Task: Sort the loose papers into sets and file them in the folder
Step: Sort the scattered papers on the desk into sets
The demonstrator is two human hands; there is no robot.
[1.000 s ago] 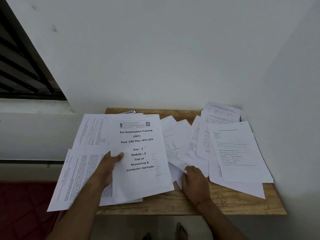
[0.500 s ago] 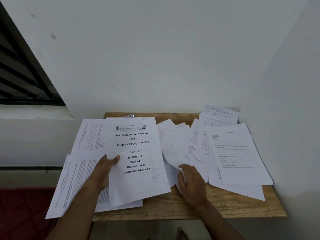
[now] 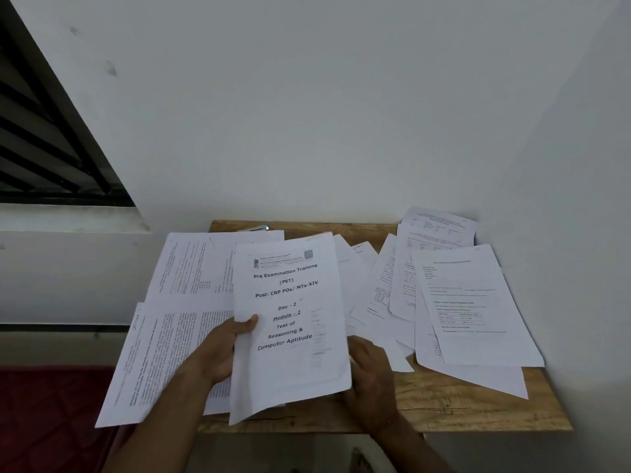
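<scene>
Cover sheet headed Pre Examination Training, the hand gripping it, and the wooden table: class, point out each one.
cover sheet (image 3: 293, 302): head view, its printed middle.
left hand (image 3: 218, 353): head view, middle of the hand.
wooden table (image 3: 444, 411): head view, bare wood near the front.

White cover sheet (image 3: 290, 336), headed "Pre Examination Training": raised, tilted, pinched at its left edge by left hand (image 3: 218, 353). Dense-text pages (image 3: 164, 353) fanned at left, overhanging table (image 3: 444, 411) edge. Form sheets (image 3: 471, 302) overlapping at right, flat.
</scene>
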